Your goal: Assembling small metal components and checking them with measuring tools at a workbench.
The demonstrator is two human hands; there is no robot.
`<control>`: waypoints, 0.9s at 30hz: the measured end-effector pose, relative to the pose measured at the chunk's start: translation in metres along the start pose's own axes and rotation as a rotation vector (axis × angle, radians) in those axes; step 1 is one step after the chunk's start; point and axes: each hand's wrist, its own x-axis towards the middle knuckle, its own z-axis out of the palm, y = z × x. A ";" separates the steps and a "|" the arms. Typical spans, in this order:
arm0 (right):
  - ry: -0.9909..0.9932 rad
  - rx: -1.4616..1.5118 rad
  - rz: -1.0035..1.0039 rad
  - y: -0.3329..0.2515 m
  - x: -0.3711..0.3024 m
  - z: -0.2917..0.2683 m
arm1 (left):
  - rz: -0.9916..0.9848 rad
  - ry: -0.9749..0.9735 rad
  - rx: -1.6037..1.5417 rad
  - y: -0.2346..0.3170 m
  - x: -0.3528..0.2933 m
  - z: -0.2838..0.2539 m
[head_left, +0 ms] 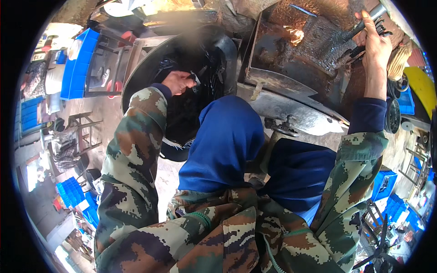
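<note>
My left hand (179,83) is closed over a big round black tub (231,54). A small shiny piece (195,79) sticks out past its fingers, too small to name. Dark glossy strips (214,68) lie in the tub below. My right hand (377,48) is raised at the far right, over a brown, grimy metal tray (300,86). Its fingers are curled among dark prong-like pieces (357,52); what they grip is mostly hidden. Just past the fingertips is a grey metal cylinder (378,12).
Sparks or a bright glow (295,34) show on the tray. A dark valve handle (282,128) juts out below the tray's near edge, close to my knees (232,136). Blue crates (79,63) stand at left, and a yellow rounded cover (418,88) at right.
</note>
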 end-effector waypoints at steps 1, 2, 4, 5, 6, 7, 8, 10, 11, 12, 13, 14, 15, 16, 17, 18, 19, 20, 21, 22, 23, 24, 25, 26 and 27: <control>-0.006 0.007 0.004 0.001 0.000 0.003 | -0.004 0.010 0.000 -0.004 -0.002 -0.003; -0.012 0.013 0.008 0.002 0.001 0.006 | -0.015 -0.015 -0.004 -0.008 -0.004 -0.006; -0.006 0.005 0.006 0.004 0.002 0.002 | -0.025 -0.090 -0.009 -0.009 0.000 -0.002; 0.024 -0.009 0.005 0.007 0.003 -0.001 | -0.023 -0.094 -0.008 -0.013 0.000 0.002; 0.052 -0.020 0.001 0.007 0.005 -0.001 | -0.011 -0.016 0.033 -0.022 0.000 0.006; 0.054 -0.020 -0.002 0.007 0.006 -0.002 | 0.002 0.063 0.074 -0.028 0.002 0.009; 0.047 -0.014 -0.009 0.007 0.008 -0.003 | -0.009 0.027 0.105 -0.029 0.006 0.006; 0.038 -0.007 -0.018 0.009 0.008 -0.006 | 0.027 0.070 0.185 -0.029 0.007 0.011; 0.033 -0.003 -0.023 0.009 0.009 -0.008 | 0.062 0.119 0.263 -0.028 0.008 0.012; 0.020 0.011 -0.026 0.010 0.008 -0.004 | 0.060 0.127 0.265 -0.036 0.009 0.005; 0.004 0.031 -0.029 0.008 0.006 0.003 | 0.111 0.126 0.066 -0.047 0.009 -0.006; 0.007 0.024 -0.006 0.006 0.004 0.010 | 0.163 0.127 -0.131 -0.057 0.009 -0.017; 0.013 0.018 -0.008 0.006 0.002 0.010 | 0.165 0.119 -0.130 -0.051 0.010 -0.016; 0.017 0.020 -0.013 0.007 0.001 0.006 | 0.138 0.035 -0.038 -0.034 0.005 -0.014; 0.020 0.023 -0.017 0.008 0.000 0.004 | 0.110 -0.046 0.055 -0.018 -0.001 -0.013; 0.023 0.004 -0.031 0.005 0.000 0.000 | 0.109 -0.088 0.095 -0.003 -0.010 -0.008; 0.031 -0.007 -0.036 0.004 -0.001 -0.003 | 0.116 -0.100 0.095 -0.002 -0.003 -0.008; 0.040 -0.027 -0.052 0.003 -0.001 -0.006 | 0.155 -0.055 0.157 0.005 0.000 -0.006; 0.034 -0.018 -0.060 0.005 0.000 -0.001 | 0.180 0.022 0.223 0.009 -0.008 -0.012; 0.004 0.020 -0.040 0.004 0.001 0.004 | 0.205 0.032 0.086 0.011 -0.018 -0.017; -0.002 0.033 -0.035 0.006 -0.001 0.008 | 0.199 0.045 0.090 0.014 -0.029 -0.022; 0.017 -0.001 -0.034 0.000 -0.012 0.016 | 0.225 0.083 0.052 0.033 -0.043 -0.013; 0.040 -0.041 -0.038 -0.006 -0.017 0.018 | 0.258 0.114 0.013 0.055 -0.052 -0.004; 0.055 -0.047 -0.069 -0.012 -0.016 0.012 | 0.317 0.098 0.078 0.074 -0.054 0.002; 0.059 -0.055 -0.072 -0.011 -0.014 0.011 | 0.364 0.091 0.142 0.089 -0.056 0.007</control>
